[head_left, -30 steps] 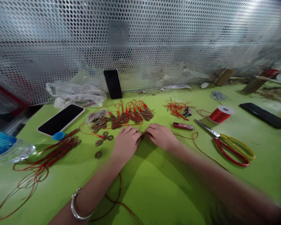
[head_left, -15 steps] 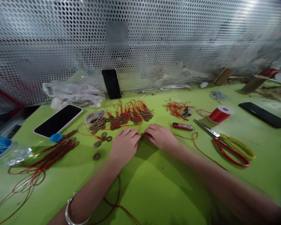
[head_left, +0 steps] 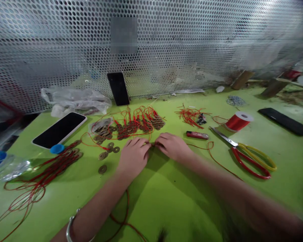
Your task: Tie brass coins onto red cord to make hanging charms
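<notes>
My left hand [head_left: 133,154] and my right hand [head_left: 173,146] meet at the middle of the green table, fingers closed in a pinch. A small brownish edge, perhaps a coin, shows between the fingertips, mostly hidden. Red cord [head_left: 210,153] leads off to the right of my right hand, and more lies below my left forearm. Just beyond the fingers, tasselled bundles of brass coins with red loops [head_left: 138,125] lie in a row. Several loose holed coins [head_left: 102,169] are left of my left hand. A red lighter [head_left: 197,135] lies beyond my right wrist.
Scissors [head_left: 242,153] and a red thread spool [head_left: 238,121] lie to the right, near red cord scraps [head_left: 189,116]. Corded coin strings [head_left: 58,164], a white-edged phone [head_left: 60,130] and a bottle [head_left: 7,164] are left. Another phone [head_left: 118,88] leans on the perforated metal panel [head_left: 166,40].
The view has shifted slightly, so things at the left sit a little farther left. My hands stay together in nearly the same pinch, with only slight finger movement.
</notes>
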Tool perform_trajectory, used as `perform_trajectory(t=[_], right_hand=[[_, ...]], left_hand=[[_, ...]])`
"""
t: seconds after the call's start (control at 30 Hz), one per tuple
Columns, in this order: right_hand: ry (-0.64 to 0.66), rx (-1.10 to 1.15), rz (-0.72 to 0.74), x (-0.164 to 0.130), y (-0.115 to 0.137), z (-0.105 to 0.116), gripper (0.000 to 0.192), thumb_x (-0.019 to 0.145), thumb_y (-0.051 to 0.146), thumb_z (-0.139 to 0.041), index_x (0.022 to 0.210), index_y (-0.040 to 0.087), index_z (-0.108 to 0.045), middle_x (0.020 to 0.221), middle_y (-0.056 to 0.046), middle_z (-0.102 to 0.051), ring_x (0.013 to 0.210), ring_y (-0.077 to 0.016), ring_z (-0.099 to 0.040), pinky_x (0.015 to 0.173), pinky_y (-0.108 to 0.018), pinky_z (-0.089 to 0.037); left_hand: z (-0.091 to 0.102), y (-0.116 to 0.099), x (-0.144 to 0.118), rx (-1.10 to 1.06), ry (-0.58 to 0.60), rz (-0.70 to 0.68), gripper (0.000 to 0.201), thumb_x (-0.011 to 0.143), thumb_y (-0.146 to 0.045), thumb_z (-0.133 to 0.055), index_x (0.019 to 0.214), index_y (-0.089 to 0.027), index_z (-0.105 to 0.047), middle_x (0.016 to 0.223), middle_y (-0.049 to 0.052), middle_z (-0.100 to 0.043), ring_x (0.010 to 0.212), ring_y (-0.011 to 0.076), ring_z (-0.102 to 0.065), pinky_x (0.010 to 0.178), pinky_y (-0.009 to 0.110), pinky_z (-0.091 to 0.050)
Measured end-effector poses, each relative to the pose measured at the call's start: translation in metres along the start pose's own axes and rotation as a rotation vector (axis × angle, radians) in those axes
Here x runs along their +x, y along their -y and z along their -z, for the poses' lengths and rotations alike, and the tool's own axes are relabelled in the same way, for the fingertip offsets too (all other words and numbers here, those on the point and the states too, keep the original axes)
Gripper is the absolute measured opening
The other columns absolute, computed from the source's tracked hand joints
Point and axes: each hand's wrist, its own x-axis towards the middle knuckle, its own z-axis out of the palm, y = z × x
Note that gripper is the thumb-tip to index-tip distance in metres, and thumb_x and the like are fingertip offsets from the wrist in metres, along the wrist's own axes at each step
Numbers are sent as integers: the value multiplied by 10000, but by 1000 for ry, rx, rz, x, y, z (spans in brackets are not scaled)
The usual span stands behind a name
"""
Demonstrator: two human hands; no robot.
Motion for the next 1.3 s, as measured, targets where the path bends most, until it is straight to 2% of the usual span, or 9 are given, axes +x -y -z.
perform_trajectory(t=[0.2, 0.37, 0.43, 0.6, 0.7, 0.87, 1.07, 1.23, 1.3], right_hand=[[-3, 9, -4, 0, 1, 0, 213, 915, 237, -449, 949, 152, -641, 909, -74, -616, 857, -169, -546, 758, -285, -405], [-16, -17, -21, -1, 2, -1, 219, 918, 256, -448, 951, 156, -641, 903, -66, -623, 837, -169, -553, 724, -275, -404], [-13, -29, -22, -1, 2, -1, 230, 922, 264, -440, 962, 158, -639, 912, -67, -624, 851, -175, -554, 726, -277, -407], [21, -79, 4, 0, 4, 0, 241, 930, 236, -417, 997, 139, -628, 961, -91, -614, 879, -182, -554, 777, -291, -408], [41, -99, 16, 0, 4, 0, 221, 925, 224, -428, 993, 140, -622, 955, -84, -610, 870, -182, -560, 781, -290, -408], [-1, -100, 19, 0, 4, -3, 215, 931, 218, -419, 963, 139, -617, 923, -87, -608, 832, -170, -566, 766, -286, -412], [-80, -52, 45, -2, 2, -5, 168, 906, 208, -463, 947, 139, -611, 899, -77, -615, 823, -182, -569, 747, -296, -428], [-180, -9, 54, -2, 1, -5, 160, 900, 209, -468, 923, 143, -612, 868, -76, -624, 802, -184, -571, 717, -291, -439], [-207, 5, 67, -2, 1, -6, 143, 890, 202, -483, 918, 145, -611, 865, -75, -625, 798, -184, -573, 705, -290, -444]], left_hand=[[2, -3, 0, 6, 48, -24, 239, 787, -106, -529, 946, -208, -676, 964, 58, -679, 963, 250, -551, 805, 408, -434], [-1, -5, -3, -105, -106, 84, 290, 805, -114, -475, 1024, -182, -654, 1034, 63, -680, 951, 237, -569, 838, 401, -437], [-2, -4, -1, -261, -185, 157, 276, 796, -116, -463, 955, -172, -682, 980, 69, -691, 919, 229, -579, 853, 396, -434], [4, 3, 6, -1095, -271, 460, 186, 697, -181, -547, 794, -177, -706, 835, 51, -702, 815, 192, -611, 802, 351, -473], [8, 4, 9, -1248, -252, 498, 266, 691, -237, -514, 859, -146, -699, 839, 81, -715, 724, 178, -627, 684, 333, -502], [10, 1, 9, -1598, -198, 584, 260, 611, -211, -560, 816, -158, -711, 901, 92, -720, 710, 156, -626, 636, 292, -489], [12, 5, 8, -1312, -228, 515, 146, 664, -228, -606, 767, -179, -698, 831, 50, -712, 734, 161, -611, 698, 294, -470], [8, 11, 4, -499, -246, 135, 169, 740, -163, -571, 874, -198, -668, 885, 41, -698, 834, 199, -609, 810, 357, -461], [4, 11, 2, -336, -220, 57, 169, 753, -182, -599, 913, -193, -654, 921, 52, -701, 878, 216, -616, 819, 368, -471]])
